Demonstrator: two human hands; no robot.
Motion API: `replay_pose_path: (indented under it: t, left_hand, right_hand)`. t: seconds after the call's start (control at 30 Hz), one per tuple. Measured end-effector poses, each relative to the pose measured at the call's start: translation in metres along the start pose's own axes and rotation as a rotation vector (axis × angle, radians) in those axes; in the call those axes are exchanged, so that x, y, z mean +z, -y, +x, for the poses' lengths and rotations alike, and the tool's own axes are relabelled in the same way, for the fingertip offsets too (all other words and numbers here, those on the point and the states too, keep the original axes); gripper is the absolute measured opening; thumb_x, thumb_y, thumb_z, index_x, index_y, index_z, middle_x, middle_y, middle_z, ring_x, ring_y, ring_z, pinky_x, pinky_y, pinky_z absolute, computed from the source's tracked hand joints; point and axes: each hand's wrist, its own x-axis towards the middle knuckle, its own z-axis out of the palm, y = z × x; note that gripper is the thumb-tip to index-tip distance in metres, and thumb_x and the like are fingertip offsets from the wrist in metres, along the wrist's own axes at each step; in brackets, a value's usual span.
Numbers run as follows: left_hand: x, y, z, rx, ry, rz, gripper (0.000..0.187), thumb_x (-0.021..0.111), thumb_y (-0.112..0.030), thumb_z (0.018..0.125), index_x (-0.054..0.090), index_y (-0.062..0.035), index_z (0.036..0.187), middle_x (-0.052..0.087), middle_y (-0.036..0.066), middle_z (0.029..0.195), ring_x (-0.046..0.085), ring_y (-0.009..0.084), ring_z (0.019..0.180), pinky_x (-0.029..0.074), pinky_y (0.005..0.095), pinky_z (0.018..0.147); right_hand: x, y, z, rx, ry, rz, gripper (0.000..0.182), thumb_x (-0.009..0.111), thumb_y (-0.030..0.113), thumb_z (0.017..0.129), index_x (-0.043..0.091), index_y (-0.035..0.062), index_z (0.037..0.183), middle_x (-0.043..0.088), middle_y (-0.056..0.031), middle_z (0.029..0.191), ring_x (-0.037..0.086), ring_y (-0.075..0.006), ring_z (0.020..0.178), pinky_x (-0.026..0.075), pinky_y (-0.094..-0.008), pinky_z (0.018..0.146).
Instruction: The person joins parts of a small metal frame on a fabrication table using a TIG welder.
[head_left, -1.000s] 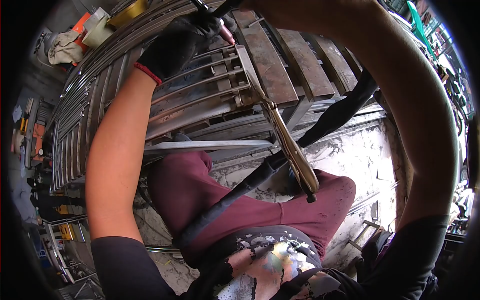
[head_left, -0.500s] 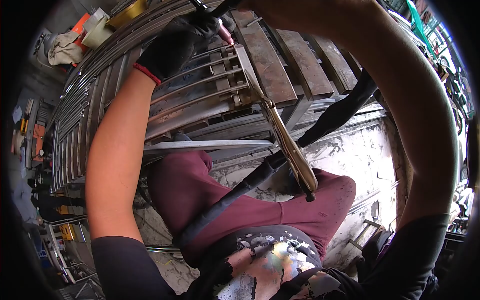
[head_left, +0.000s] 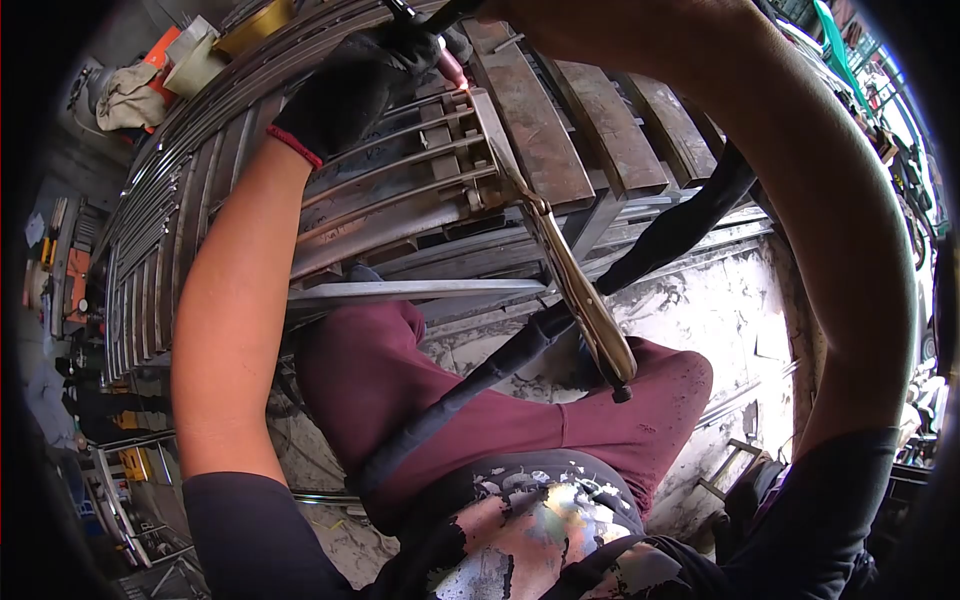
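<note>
Welding at the top corner of the steel frame (head_left: 400, 190), the person's gloved left hand (head_left: 350, 85) is clamped around a torch (head_left: 450, 65) just above the locking pliers (head_left: 570, 280), the right hand is out of view, and steadiness seems needed next.

Gloved left hand (head_left: 350, 85) on torch (head_left: 447, 62) above clamped steel bars (head_left: 400, 180).

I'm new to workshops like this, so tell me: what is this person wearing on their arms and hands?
The left hand wears a black glove with a red cuff edge. Both forearms are bare, with short black sleeves at the upper arms. The right hand is out of view.
</note>
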Motion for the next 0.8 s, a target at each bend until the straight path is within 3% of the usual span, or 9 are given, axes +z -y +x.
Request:
replay_pose_path:
  t: [0.1,0.3,0.4,0.57,0.63,0.67,0.8]
  left_hand:
    - [0.002,0.004,0.000,0.047,-0.033,0.041,0.041,0.049,-0.026,0.120,0.079,0.0001,0.111,0.080,0.011,0.109,0.072,0.0207,0.110,0.050,0.0355,0.110]
    - [-0.002,0.009,0.000,-0.117,-0.033,-0.089,0.042,0.047,-0.025,0.121,0.079,0.0013,0.114,0.079,0.011,0.117,0.069,0.0178,0.117,0.049,0.0346,0.113]
    - [-0.004,0.007,0.000,-0.060,-0.021,0.058,0.038,0.050,-0.022,0.120,0.079,0.0029,0.119,0.079,0.011,0.120,0.068,0.0177,0.120,0.049,0.0339,0.113]
    - [0.000,-0.002,-0.008,0.016,-0.057,-0.070,0.029,0.056,-0.017,0.118,0.077,0.0026,0.121,0.079,0.012,0.121,0.070,0.0198,0.118,0.052,0.0327,0.110]
    - [0.002,-0.007,-0.007,-0.017,-0.086,0.161,0.032,0.054,-0.019,0.119,0.077,0.0024,0.119,0.079,0.013,0.120,0.071,0.0200,0.116,0.052,0.0328,0.111]
    - [-0.003,-0.004,-0.002,-0.038,0.009,0.081,0.039,0.050,-0.025,0.121,0.078,0.0013,0.118,0.080,0.012,0.116,0.072,0.0197,0.113,0.052,0.0330,0.110]
    - [-0.001,0.000,-0.003,0.022,-0.029,0.153,0.045,0.046,-0.030,0.122,0.079,0.0007,0.116,0.080,0.011,0.113,0.072,0.0192,0.111,0.052,0.0339,0.109]
  right_hand:
    - [0.002,0.001,-0.001,-0.009,-0.050,-0.018,0.021,0.065,0.014,0.109,0.072,0.0053,0.090,0.074,-0.0066,0.076,0.069,-0.0140,0.060,0.061,-0.0322,0.048]
    - [0.001,0.002,-0.001,-0.009,-0.044,-0.020,0.021,0.065,0.012,0.108,0.073,0.0046,0.090,0.074,-0.0068,0.077,0.070,-0.0129,0.061,0.061,-0.0313,0.049]
    - [0.000,0.003,-0.003,0.005,-0.010,-0.024,0.023,0.065,0.013,0.109,0.073,0.0036,0.090,0.073,-0.0067,0.076,0.068,-0.0112,0.060,0.060,-0.0297,0.047]
    - [-0.009,-0.001,0.002,0.062,0.120,0.092,0.026,0.064,0.014,0.111,0.071,0.0038,0.088,0.072,-0.0063,0.075,0.063,-0.0098,0.056,0.056,-0.0284,0.043]
    - [0.000,0.002,-0.002,0.020,-0.006,0.012,0.026,0.064,0.014,0.111,0.071,0.0047,0.087,0.071,-0.0060,0.074,0.063,-0.0101,0.056,0.057,-0.0291,0.043]
    - [-0.001,0.002,-0.004,0.007,-0.053,0.009,0.026,0.064,0.014,0.110,0.071,0.0052,0.087,0.071,-0.0059,0.073,0.063,-0.0104,0.056,0.057,-0.0296,0.044]
    - [-0.001,0.001,-0.007,-0.016,-0.113,0.007,0.025,0.064,0.014,0.110,0.071,0.0063,0.087,0.071,-0.0055,0.072,0.063,-0.0111,0.055,0.057,-0.0304,0.044]
